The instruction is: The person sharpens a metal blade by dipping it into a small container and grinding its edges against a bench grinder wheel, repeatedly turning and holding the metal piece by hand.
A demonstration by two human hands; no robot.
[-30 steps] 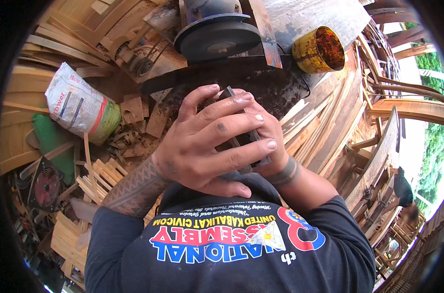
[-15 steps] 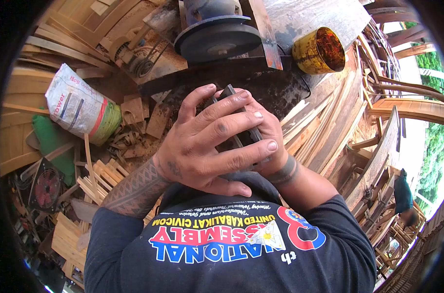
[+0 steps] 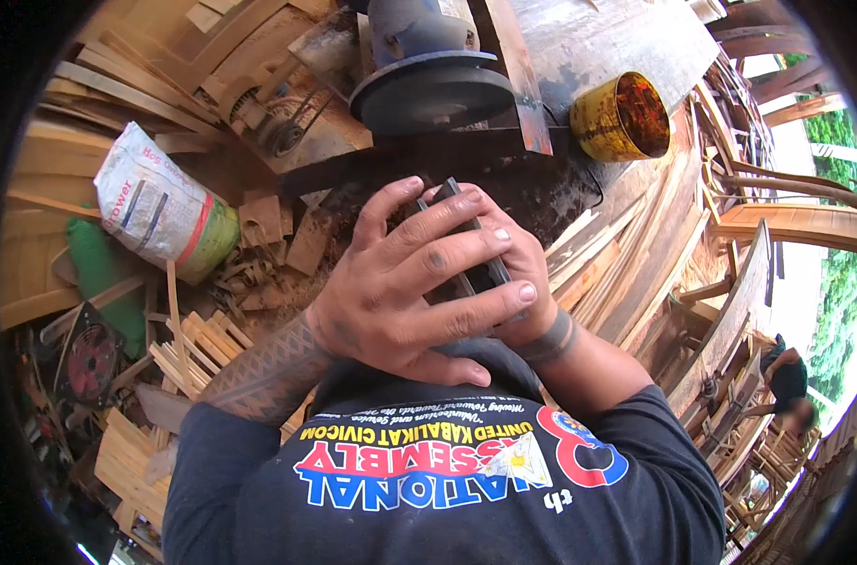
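Observation:
My left hand [image 3: 391,282] lies over the top of several dark flat bars [image 3: 485,273], its fingers curled across them and its thumb toward my shirt. From beneath and the right, my right hand [image 3: 527,273] grips the same bars. Their narrow ends poke out past the fingertips at the top. Whether they are one piece or separate cannot be made out, since the fingers cover most of them. Beyond both hands stands a bench grinder [image 3: 419,42] with a dark round wheel [image 3: 438,99].
A yellow can [image 3: 593,122] stained red-orange inside stands right of the grinder, near a flat strip [image 3: 523,75]. Wood strips [image 3: 626,254] lie at right, a white and green sack [image 3: 165,207] and offcuts at left. A person [image 3: 786,381] bends over at far right.
The view has shifted slightly, so the grinder and can appear lower and further right. Both hands keep their hold on the dark bars. The distant person has changed posture.

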